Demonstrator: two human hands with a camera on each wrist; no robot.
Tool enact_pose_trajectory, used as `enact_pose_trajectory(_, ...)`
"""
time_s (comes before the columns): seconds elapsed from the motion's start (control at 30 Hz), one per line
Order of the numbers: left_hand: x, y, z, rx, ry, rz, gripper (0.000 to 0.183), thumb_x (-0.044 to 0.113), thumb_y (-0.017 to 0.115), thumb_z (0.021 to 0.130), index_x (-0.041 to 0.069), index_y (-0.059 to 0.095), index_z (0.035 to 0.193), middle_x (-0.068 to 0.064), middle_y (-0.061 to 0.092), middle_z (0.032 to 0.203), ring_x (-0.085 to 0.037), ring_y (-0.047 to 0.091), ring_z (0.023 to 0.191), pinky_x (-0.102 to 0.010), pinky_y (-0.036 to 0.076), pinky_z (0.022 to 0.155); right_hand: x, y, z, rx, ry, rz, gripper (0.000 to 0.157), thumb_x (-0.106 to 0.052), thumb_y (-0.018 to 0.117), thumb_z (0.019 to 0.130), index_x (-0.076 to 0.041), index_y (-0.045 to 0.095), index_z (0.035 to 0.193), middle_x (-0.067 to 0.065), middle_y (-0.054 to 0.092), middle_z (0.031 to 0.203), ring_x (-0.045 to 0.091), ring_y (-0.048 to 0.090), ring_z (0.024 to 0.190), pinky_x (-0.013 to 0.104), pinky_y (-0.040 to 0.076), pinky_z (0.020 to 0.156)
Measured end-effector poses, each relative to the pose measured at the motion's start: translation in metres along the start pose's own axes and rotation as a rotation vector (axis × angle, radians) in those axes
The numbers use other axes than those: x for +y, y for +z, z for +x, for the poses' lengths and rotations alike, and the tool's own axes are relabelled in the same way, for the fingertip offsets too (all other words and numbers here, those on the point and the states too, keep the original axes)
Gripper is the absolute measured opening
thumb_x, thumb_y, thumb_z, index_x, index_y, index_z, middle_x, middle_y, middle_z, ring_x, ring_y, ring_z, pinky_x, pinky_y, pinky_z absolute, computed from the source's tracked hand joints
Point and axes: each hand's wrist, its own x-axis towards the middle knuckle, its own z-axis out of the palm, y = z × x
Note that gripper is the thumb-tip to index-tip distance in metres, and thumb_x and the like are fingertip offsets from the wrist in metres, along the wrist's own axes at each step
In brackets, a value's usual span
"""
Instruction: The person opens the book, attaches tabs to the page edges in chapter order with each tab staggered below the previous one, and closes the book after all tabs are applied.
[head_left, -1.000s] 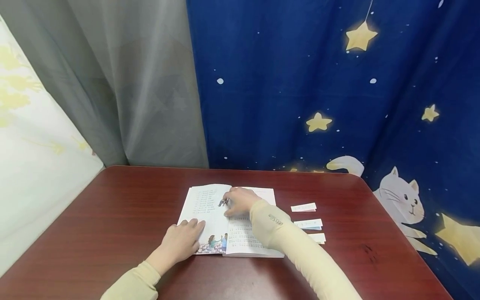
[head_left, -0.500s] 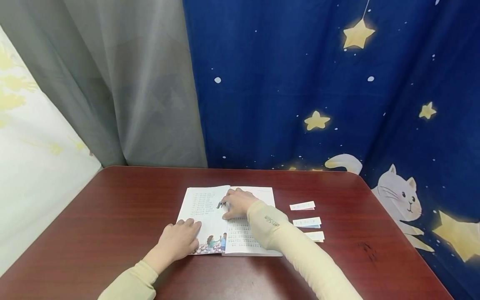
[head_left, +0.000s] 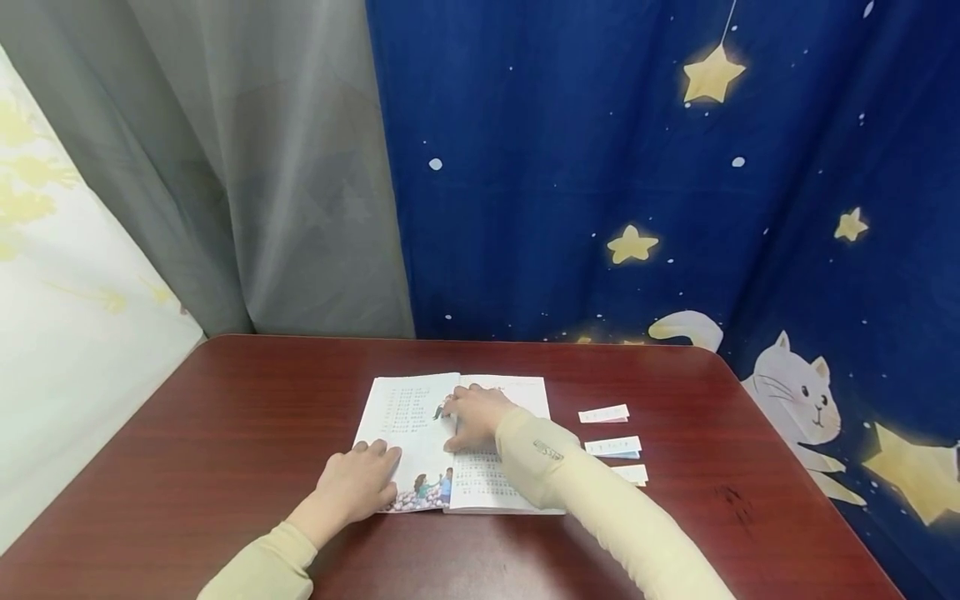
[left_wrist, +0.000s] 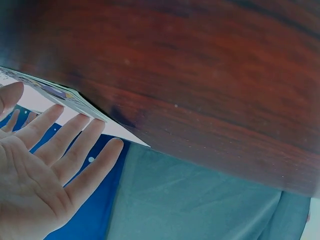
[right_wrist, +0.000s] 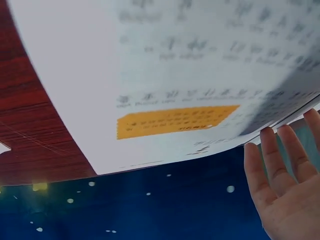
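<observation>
An open book [head_left: 420, 408] with printed text and small pictures lies flat on the table. My left hand [head_left: 356, 483] rests with its fingertips on the lower left part of the left page; in the left wrist view the left hand [left_wrist: 55, 165] has its fingers extended and spread against the page. Near the middle fold, my right hand [head_left: 477, 415] touches the book with outstretched fingers. The right wrist view has the right hand [right_wrist: 287, 175] with fingertips at the fold, beside the right page [right_wrist: 180, 70] with its orange text box [right_wrist: 175, 122].
Right of the book lie folded paper slips: an upper slip [head_left: 603, 414], a middle slip [head_left: 613, 447] and a lower slip [head_left: 632, 475], partly behind the right sleeve. The reddish-brown table [head_left: 225, 433] ends at a grey curtain [head_left: 315, 208] and a blue star curtain [head_left: 525, 208].
My right hand has slid slightly down along the book's fold towards me. The left hand stays on the left page, and the book lies open as before.
</observation>
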Motion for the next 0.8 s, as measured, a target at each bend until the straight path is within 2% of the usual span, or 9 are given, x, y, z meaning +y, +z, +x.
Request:
enact_pose_trajectory(0.2, -0.002, -0.001, 0.001, 0.004, -0.007, 0.006, 0.028, 0.026, 0.058, 0.070, 0.010, 0.056, 0.094, -0.003, 0.050, 0.079, -0.023, 0.050, 0.067, -0.037, 0.038, 0.043, -0.008, 0.001, -0.011, 0.006, -0.063, -0.034, 0.056, -0.056, 0.066, 0.065, -0.028, 0.059, 0.113, -0.006, 0.050, 0.109, 0.013, 0.045, 0.092, 0.035, 0.041, 0.074)
enact_pose_trajectory(0.53, -0.005, 0.005, 0.002, 0.020, 0.001, 0.003, 0.030, 0.027, 0.058, 0.070, 0.011, 0.057, 0.095, -0.003, 0.052, 0.082, -0.024, 0.051, 0.069, -0.037, 0.038, 0.043, -0.012, 0.003, -0.014, -0.004, -0.054, -0.073, 0.058, -0.058, 0.065, 0.064, -0.028, 0.058, 0.114, -0.006, 0.049, 0.107, 0.013, 0.045, 0.090, 0.034, 0.042, 0.072)
enact_pose_trajectory(0.8, -0.003, 0.004, 0.001, -0.005, 0.002, -0.010, 0.032, 0.029, 0.059, 0.072, 0.010, 0.057, 0.098, -0.004, 0.053, 0.084, -0.024, 0.052, 0.071, -0.038, 0.039, 0.044, -0.017, 0.002, -0.024, -0.029, -0.077, -0.087, 0.058, -0.059, 0.063, 0.066, -0.029, 0.058, 0.115, -0.006, 0.050, 0.105, 0.011, 0.045, 0.089, 0.033, 0.041, 0.074)
